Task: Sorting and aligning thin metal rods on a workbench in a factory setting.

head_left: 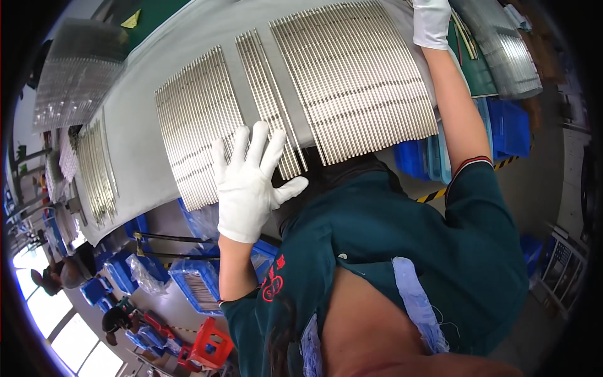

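Slim silvery metal rods lie side by side on a grey cloth-covered table (141, 122). They form a left group (198, 119), a narrow middle group (260, 78) and a wide right group (352, 75), with gaps between them. My left hand (248, 188), in a white glove, rests with fingers spread over the near ends of the left and middle groups. Its thumb points right, past the near ends of the middle rods. My right hand (432, 24), also in a white glove, is at the top edge beyond the right group. Its fingers are cut off by the frame.
More rods (97, 169) lie at the table's left end, near a clear plastic-wrapped bundle (78, 81). Another wrapped bundle (512, 60) sits at far right. Blue crates (195, 286) stand below the left side, with a red stool (210, 342) farther off. Blue bins (505, 125) stand at right.
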A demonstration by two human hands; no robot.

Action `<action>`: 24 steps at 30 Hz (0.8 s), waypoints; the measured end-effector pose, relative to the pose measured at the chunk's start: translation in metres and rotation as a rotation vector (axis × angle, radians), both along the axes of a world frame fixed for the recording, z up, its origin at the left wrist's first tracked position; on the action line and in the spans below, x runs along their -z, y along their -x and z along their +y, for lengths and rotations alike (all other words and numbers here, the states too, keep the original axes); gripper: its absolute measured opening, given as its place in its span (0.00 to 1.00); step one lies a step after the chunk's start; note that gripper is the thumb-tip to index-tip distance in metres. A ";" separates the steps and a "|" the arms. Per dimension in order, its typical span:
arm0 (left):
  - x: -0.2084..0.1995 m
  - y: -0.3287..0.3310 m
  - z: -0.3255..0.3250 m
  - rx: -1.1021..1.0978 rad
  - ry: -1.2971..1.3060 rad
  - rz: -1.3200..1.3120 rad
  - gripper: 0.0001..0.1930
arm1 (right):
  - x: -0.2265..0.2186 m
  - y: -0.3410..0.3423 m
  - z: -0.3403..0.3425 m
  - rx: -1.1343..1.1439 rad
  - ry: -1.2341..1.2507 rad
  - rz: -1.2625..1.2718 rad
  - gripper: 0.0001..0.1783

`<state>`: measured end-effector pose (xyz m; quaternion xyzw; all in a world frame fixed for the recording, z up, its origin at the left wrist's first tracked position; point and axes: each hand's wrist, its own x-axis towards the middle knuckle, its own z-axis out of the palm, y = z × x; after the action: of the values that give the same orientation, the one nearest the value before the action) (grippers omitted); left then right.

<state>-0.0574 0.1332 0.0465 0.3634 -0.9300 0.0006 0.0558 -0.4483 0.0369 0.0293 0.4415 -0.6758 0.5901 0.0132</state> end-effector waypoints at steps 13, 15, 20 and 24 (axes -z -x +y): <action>0.003 0.024 -0.002 0.073 -0.107 0.056 0.43 | 0.027 0.012 -0.013 -0.093 0.295 0.260 0.34; 0.003 0.025 -0.002 0.075 -0.107 0.070 0.43 | 0.021 0.008 -0.006 -0.116 0.177 0.103 0.34; -0.008 0.011 0.001 -0.010 -0.075 -0.035 0.44 | -0.007 -0.019 0.006 -0.141 -0.022 -0.185 0.35; -0.007 0.010 -0.001 -0.003 -0.032 -0.042 0.48 | 0.008 -0.007 0.004 -0.285 0.175 -0.189 0.36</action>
<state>-0.0670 0.1318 0.0538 0.3654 -0.9303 -0.0065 0.0303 -0.4414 0.0405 0.0209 0.4727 -0.5508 0.6812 -0.0956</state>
